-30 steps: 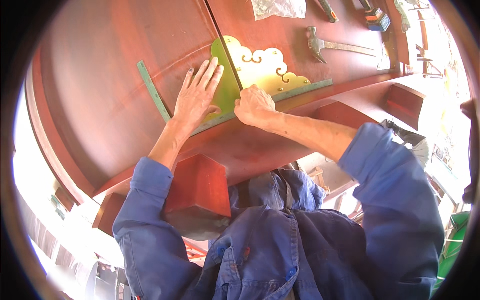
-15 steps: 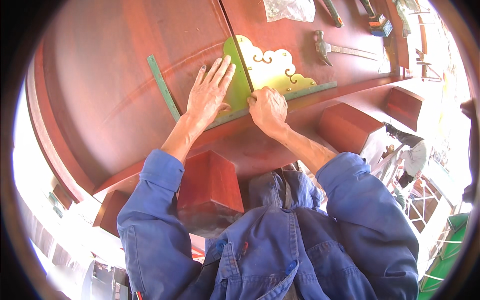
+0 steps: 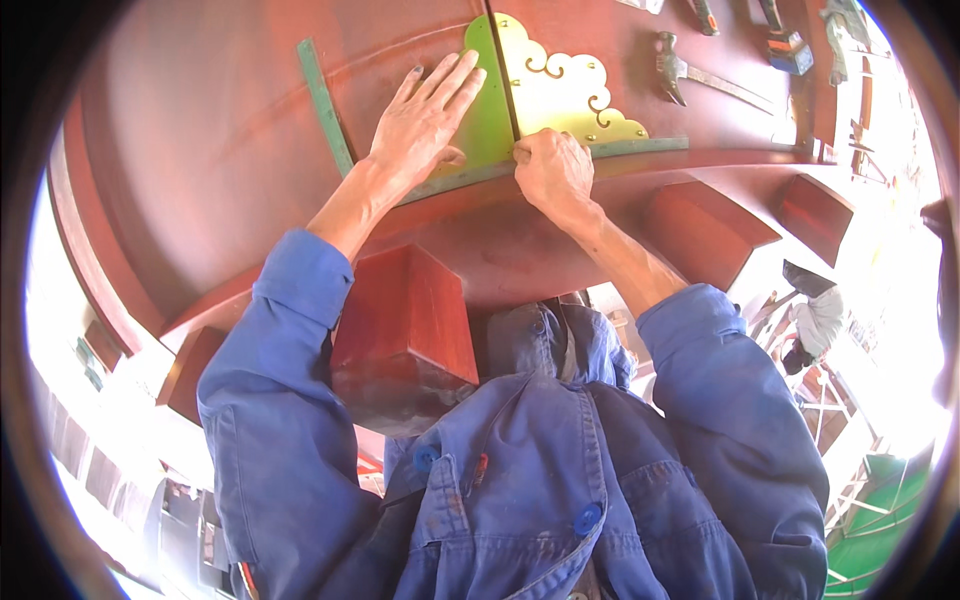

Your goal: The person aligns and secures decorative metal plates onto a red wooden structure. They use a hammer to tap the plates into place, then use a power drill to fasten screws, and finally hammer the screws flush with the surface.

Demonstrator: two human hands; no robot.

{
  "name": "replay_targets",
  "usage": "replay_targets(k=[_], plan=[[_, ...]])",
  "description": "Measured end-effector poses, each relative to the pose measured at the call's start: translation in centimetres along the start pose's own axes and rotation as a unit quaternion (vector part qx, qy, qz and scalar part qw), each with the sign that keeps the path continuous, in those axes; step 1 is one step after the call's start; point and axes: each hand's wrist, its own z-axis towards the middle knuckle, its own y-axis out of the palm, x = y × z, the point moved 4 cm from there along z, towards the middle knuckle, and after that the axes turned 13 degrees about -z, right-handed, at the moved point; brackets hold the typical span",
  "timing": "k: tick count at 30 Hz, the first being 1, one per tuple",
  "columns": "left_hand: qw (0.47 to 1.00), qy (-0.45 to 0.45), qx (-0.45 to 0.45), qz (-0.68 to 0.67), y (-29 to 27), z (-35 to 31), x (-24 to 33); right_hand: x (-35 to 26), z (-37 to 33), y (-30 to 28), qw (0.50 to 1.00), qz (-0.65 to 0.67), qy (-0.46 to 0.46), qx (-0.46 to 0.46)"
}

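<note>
Left hand (image 3: 425, 125) lies flat, fingers spread, pinning the green strip (image 3: 480, 120) beside the brass bracket (image 3: 555, 90), while the right hand (image 3: 550, 170) pinches its lower edge, seemingly aligning it.

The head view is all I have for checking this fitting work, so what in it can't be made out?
- Right hand: fingertips curled at the edge of the brass corner plate; whether they pinch anything is hidden.
- Green film under the left hand: palm covers part of it.
- Hammer and other tools: small, cut off by the top rim.
- Lower right background: overexposed, details lost.
</note>
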Motion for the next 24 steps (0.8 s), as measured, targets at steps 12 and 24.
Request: replay_targets(k=[12,24], plan=[[0.997,0.049,-0.024,0.054,-1.7,0.4,0.6,0.2,0.9,0.0,0.998,0.051,0.009,-0.026],[0.999,0.005,-0.032,0.003,-1.1,-0.1,-0.3,-1.6,0.0,0.7,0.996,-0.029,-0.005,0.081]])
